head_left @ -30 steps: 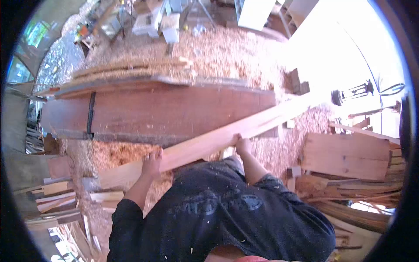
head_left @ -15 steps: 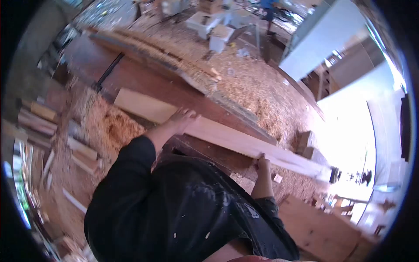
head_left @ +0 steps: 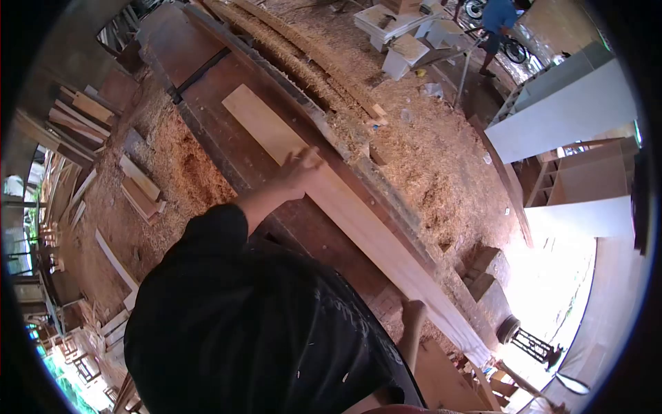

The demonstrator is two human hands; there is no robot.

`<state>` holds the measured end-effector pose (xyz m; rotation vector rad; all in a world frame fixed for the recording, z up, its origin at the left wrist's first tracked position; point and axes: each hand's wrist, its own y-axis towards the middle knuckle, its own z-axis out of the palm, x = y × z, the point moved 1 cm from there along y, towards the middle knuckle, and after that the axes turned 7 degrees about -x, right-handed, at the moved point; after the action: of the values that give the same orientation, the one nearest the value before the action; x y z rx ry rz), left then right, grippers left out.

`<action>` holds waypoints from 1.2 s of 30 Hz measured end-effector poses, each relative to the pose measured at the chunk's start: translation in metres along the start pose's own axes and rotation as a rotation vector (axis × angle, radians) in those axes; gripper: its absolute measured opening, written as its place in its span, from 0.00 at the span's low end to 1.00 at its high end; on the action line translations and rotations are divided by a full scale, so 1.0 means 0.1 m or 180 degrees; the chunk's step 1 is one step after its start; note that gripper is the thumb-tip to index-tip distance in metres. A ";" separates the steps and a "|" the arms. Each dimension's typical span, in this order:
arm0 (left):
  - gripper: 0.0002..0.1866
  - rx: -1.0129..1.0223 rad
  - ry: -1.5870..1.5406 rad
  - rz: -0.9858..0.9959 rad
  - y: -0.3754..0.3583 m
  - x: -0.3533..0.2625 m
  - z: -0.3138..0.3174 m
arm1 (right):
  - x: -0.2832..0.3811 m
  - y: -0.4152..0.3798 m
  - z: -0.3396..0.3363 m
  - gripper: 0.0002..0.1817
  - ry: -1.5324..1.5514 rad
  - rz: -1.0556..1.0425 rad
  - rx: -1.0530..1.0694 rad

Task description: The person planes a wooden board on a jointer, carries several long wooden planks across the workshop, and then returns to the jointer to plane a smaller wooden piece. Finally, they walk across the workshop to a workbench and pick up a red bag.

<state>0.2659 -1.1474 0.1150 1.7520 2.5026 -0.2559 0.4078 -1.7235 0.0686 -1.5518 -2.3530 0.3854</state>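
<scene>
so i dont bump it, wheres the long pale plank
In the head view, the plank slants from upper left to lower right over the brown bench, under the left hand.

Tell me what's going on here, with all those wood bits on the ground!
A person in a black top is handling a long, pale wooden board with two bare hands. The left hand is across the top of the board, and the right hand is at its near edge, farther along. The board is over a big brown workbench, with one end past the bench's end. Wood shavings cover much of the ground, and someone in blue is farther back.
</scene>
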 end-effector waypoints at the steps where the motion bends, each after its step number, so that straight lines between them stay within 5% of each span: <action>1: 0.42 -0.0211 -0.0178 -0.0557 -0.08 0.04 0.07 | -0.13 -0.09 -0.18 0.27 0.0057 0.0294 -0.0297; 2: 0.41 -0.0425 -0.0352 -0.1109 -0.15 0.10 0.19 | -0.23 -0.19 -0.37 0.34 0.0061 0.0142 -0.0882; 3: 0.41 -0.0645 -0.0517 -0.1660 -0.20 0.15 0.26 | -0.05 -0.20 -0.78 0.41 0.0316 0.0702 -0.0616; 5: 0.40 -0.0695 -0.0557 -0.1796 -0.20 0.16 0.27 | -0.42 -0.11 -0.80 0.65 -0.0340 0.0367 -0.0397; 10: 0.36 -0.1131 -0.0130 -0.2365 0.24 0.07 0.82 | -0.46 0.24 -0.85 0.76 -0.1311 -0.0095 0.0303; 15: 0.32 -0.1974 0.0072 -0.2464 0.39 0.05 0.99 | -0.57 0.36 -0.72 0.76 -0.1428 -0.0002 0.0732; 36: 0.26 -0.1828 0.0087 -0.2777 1.06 1.37 0.61 | 0.87 0.82 -0.89 0.74 -0.1099 -0.0217 0.0611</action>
<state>0.3157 -0.9962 0.0233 0.4200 2.7909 0.4121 0.4789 -1.6070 0.1280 -1.4040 -2.5191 0.8982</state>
